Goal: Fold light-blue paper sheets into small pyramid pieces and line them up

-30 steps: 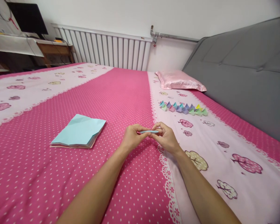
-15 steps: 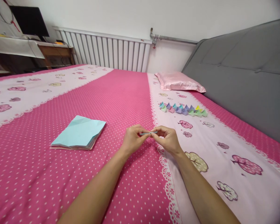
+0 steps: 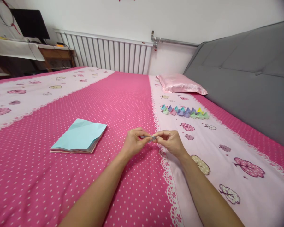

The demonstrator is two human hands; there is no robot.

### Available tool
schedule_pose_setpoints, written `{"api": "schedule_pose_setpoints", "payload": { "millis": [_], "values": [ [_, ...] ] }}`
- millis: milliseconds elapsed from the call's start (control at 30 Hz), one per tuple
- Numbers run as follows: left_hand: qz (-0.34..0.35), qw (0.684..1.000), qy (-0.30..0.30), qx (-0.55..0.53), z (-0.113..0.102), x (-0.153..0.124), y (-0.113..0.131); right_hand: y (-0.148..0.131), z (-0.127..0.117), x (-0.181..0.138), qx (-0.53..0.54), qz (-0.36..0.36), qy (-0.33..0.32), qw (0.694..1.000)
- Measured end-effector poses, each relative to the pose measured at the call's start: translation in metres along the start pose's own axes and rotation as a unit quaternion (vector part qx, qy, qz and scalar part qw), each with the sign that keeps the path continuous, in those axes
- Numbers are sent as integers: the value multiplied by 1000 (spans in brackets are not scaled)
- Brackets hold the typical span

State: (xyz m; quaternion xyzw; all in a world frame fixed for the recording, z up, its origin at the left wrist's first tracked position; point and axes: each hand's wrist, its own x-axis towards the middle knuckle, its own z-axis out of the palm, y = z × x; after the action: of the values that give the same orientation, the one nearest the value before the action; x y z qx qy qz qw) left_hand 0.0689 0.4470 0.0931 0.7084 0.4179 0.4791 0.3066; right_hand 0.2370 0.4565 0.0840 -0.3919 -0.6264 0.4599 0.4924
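Between my two hands is a small folded piece of light blue paper point(image 3: 152, 138), mostly covered by the fingers. My left hand point(image 3: 135, 141) pinches its left end between thumb and fingers. On the other end, my right hand point(image 3: 169, 141) closes thumb and fingertips. Both hands hover over the pink bedspread close to its lace border. To the left lies a stack of square paper point(image 3: 79, 135) with a light blue sheet on top. Several small folded paper pieces point(image 3: 184, 112) in blue, purple, green, pink and yellow stand in rows beyond my right hand.
The bed point(image 3: 123, 104) has a dotted pink cover with pale printed strips. A pink pillow point(image 3: 181, 84) lies by the grey headboard point(image 3: 246, 75). Against the wall is a white radiator point(image 3: 109, 52); a desk point(image 3: 54, 54) with a monitor point(image 3: 30, 25) stands at far left.
The folded paper, seen thin and edge-on before, is now turned or bent at its right end, showing a small upright part. The fingers have shifted slightly; the view has tilted a little.
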Motion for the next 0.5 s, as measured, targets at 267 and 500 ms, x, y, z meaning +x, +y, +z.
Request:
{"api": "schedule_pose_setpoints", "payload": {
  "millis": [267, 500],
  "values": [
    [-23, 1000, 16, -11, -2, 2, -2, 4, -13, 3, 31, 17, 20, 999],
    [-16, 999, 17, -26, 1, 2, -5, 2, -4, 1, -1, -20, -19, 1000]
  ]
}}
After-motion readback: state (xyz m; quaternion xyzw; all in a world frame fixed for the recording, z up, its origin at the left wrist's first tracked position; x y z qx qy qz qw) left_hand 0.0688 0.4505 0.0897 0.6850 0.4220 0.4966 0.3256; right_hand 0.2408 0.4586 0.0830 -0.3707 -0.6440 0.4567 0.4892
